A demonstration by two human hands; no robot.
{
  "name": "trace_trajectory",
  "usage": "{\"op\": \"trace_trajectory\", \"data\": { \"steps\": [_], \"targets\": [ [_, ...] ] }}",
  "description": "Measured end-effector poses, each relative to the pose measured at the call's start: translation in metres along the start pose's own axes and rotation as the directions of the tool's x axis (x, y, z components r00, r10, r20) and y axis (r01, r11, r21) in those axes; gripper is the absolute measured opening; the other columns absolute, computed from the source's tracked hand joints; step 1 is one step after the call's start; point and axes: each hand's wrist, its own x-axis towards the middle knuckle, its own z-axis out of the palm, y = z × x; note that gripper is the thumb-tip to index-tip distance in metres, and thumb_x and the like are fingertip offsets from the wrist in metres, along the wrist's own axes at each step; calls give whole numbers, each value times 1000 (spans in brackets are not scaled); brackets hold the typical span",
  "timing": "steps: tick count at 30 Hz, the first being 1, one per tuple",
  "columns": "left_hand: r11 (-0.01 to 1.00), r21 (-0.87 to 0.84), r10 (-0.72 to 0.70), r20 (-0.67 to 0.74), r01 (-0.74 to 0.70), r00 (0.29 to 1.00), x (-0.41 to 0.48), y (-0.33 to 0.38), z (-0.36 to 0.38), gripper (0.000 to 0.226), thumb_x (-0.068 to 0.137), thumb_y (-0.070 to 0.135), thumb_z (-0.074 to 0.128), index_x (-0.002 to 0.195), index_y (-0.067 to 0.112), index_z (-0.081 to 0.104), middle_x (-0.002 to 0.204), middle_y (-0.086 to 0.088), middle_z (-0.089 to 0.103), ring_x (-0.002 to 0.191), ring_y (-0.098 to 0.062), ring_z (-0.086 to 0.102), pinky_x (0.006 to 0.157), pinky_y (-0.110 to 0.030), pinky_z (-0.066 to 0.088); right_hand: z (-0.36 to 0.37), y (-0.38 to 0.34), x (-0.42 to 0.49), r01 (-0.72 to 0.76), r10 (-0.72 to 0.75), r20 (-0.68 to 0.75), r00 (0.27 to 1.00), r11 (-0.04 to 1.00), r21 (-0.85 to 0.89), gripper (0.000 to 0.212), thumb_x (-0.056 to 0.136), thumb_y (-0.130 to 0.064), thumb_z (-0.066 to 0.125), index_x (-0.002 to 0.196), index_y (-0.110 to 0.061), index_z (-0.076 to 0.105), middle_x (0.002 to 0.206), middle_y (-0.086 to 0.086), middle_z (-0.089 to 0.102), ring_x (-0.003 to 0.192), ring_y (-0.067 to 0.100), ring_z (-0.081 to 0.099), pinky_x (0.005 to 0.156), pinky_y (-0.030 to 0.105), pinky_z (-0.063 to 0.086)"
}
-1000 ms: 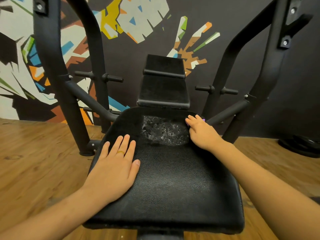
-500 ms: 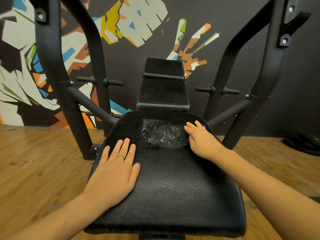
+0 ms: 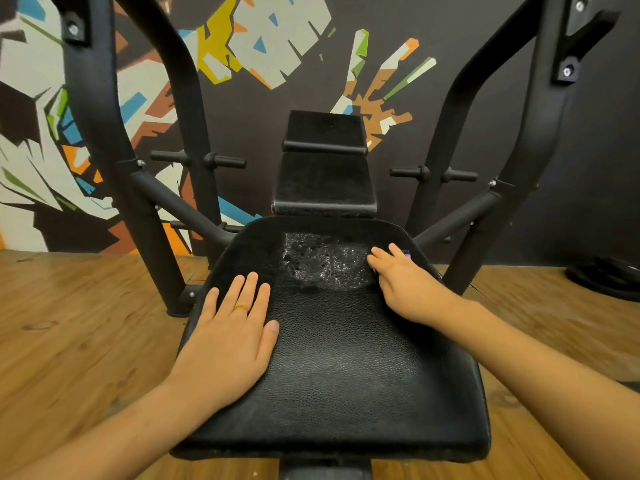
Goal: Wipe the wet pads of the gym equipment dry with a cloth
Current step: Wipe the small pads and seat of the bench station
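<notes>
The black seat pad (image 3: pixel 346 358) fills the middle of the view. A wet, glistening patch (image 3: pixel 325 261) lies across its far part. My right hand (image 3: pixel 403 285) sits at the patch's right edge, cupped over a purple cloth (image 3: pixel 407 253); only a sliver of the cloth shows past my fingers. My left hand (image 3: pixel 232 337) rests flat on the pad's left side, fingers straight, a gold ring on one finger. Behind the seat stands the narrower black back pad (image 3: pixel 323 178).
Black steel frame posts rise on the left (image 3: pixel 104 133) and right (image 3: pixel 519 168), with weight pegs (image 3: pixel 225 162) behind the seat. A wooden floor (image 3: pixel 69 341) surrounds the machine. A dark weight plate (image 3: pixel 609 278) lies at the far right. A painted wall stands behind.
Both hands stay almost where they were on the pad. The view has shifted slightly, and the wet patch looks the same.
</notes>
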Motion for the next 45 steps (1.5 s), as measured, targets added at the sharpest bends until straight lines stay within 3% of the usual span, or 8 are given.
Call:
{"op": "trace_trajectory", "data": {
  "steps": [5, 9, 13, 23, 29, 33, 37, 45],
  "targets": [
    [999, -31, -6, -7, 6, 1000, 0, 2, -4, 77, 97, 56, -2, 161, 18, 18, 168, -4, 11, 156, -19, 4, 122, -42, 1, 5, 1, 15, -11, 7, -110, 994, 999, -40, 17, 99, -2, 37, 104, -8, 52, 113, 6, 47, 110, 27, 38, 103, 49, 39],
    [999, -51, 0, -3, 0, 1000, 0, 2, -5, 78, 95, 56, -4, 161, 19, 14, 168, -4, 7, 156, -19, 1, 123, -42, -1, 7, -6, -9, -3, 0, -88, 996, 999, -37, 32, 101, -6, 39, 130, -6, 52, 135, 6, 47, 128, 27, 37, 114, 48, 34],
    [999, -35, -7, -3, 7, 1000, 0, 2, -3, 76, 98, 55, 1, 160, 16, 22, 168, -7, 15, 156, -22, 9, 124, -46, 8, 14, -18, -51, 42, -46, -55, 997, 998, -56, 50, 105, -10, 37, 154, -9, 34, 160, 3, 29, 151, 28, 17, 125, 38, 17],
    [1000, 1, -8, -5, 8, 1000, 0, 1, 0, 71, 102, 53, 10, 158, 14, 31, 165, -9, 25, 154, -24, 20, 122, -48, 17, 11, -12, -6, -17, 15, -80, 997, 999, -28, 28, 100, -5, 39, 123, -5, 54, 132, 7, 47, 132, 32, 36, 115, 47, 31],
    [1000, -5, -6, 14, 6, 1000, 1, 2, -2, 74, 100, 52, 5, 160, 14, 24, 167, -10, 19, 155, -25, 14, 123, -48, 11, 21, -29, -44, 35, -43, -66, 997, 991, -128, 47, 104, -10, 39, 150, -5, 38, 155, 8, 34, 147, 32, 22, 122, 46, 21],
    [1000, 2, -29, 28, 29, 999, 2, 5, -3, 77, 97, 52, 2, 160, 13, 24, 167, -11, 19, 156, -26, 14, 124, -51, 12, 20, -51, -41, 120, -132, -67, 989, 980, -157, 39, 100, -9, 42, 139, -5, 47, 147, 11, 41, 141, 34, 30, 118, 46, 27],
    [999, 6, -38, 46, 38, 998, 2, 7, -6, 79, 95, 53, 0, 160, 13, 24, 167, -10, 19, 155, -25, 14, 124, -50, 12, 31, -91, -11, 266, -271, -26, 962, 955, -131, 51, 104, -11, 40, 153, -3, 32, 161, 12, 26, 149, 33, 17, 124, 44, 15],
    [999, -29, -21, 67, 23, 998, 1, 6, -12, 85, 89, 56, -13, 162, 19, 6, 170, -5, 1, 157, -20, -3, 125, -44, 0, 26, -61, -33, 283, -288, -53, 956, 956, -78, 49, 105, -9, 40, 153, -7, 37, 161, 7, 31, 150, 25, 20, 125, 34, 15]
  ]
}}
